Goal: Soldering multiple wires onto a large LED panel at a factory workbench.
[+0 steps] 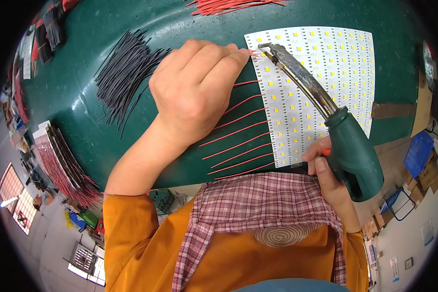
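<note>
My left hand (pixel 194 90) is closed in a pinch over the left edge of a white LED board (pixel 321 63), with short red wires (pixel 253 53) sticking out from its fingertips. My right hand (pixel 328 170) grips the green handle of a soldering gun (pixel 357 151). The gun's dark bent tip rests over the board's upper left corner, close to those wire ends; whether it touches cannot be made out. Below my left hand, several single red wires (pixel 233 131) run from the board's left edge out over the mat. Yellow LEDs in rows cover the board.
A pile of black wires (pixel 124 73) lies left of my left hand. More red wires (pixel 233 6) lie at the far edge of the green mat (pixel 78 87). At the left stands a stack of boards with red wires (pixel 65 165). A brown strip (pixel 393 110) lies right of the board.
</note>
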Demonstrator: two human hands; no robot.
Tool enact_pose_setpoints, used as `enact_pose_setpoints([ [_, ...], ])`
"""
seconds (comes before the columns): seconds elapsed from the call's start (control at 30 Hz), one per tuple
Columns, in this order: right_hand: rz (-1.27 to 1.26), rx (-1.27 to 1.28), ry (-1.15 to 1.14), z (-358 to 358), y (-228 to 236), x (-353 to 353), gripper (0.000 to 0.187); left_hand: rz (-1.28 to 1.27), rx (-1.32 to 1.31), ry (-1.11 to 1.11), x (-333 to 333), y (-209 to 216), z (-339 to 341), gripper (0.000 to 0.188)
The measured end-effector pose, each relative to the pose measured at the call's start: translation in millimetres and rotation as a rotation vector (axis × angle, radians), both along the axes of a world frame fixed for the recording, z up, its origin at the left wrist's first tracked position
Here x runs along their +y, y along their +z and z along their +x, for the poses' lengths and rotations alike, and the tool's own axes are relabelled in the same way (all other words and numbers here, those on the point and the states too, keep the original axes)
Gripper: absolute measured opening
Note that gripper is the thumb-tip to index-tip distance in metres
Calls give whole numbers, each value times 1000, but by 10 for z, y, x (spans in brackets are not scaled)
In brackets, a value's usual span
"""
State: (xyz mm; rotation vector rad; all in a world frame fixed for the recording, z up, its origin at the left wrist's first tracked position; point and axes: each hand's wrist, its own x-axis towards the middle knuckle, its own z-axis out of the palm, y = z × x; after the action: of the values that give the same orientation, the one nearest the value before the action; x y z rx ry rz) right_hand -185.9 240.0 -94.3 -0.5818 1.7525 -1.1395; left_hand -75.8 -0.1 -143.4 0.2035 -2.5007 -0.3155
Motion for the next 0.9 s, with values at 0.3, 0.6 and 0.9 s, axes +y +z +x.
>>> enact_pose_setpoints([
  [0.3,-7,25,69,37,-48,16,14,-24,-56,-19,39,31,-34,17],
  [0.6,-23,-3,7,63,-27,-42,15,4,-58,6,50,-4,-23,16],
  [0.9,68,13,55,26,19,-9,18,-124,18,1,11,-88,-40,14],
])
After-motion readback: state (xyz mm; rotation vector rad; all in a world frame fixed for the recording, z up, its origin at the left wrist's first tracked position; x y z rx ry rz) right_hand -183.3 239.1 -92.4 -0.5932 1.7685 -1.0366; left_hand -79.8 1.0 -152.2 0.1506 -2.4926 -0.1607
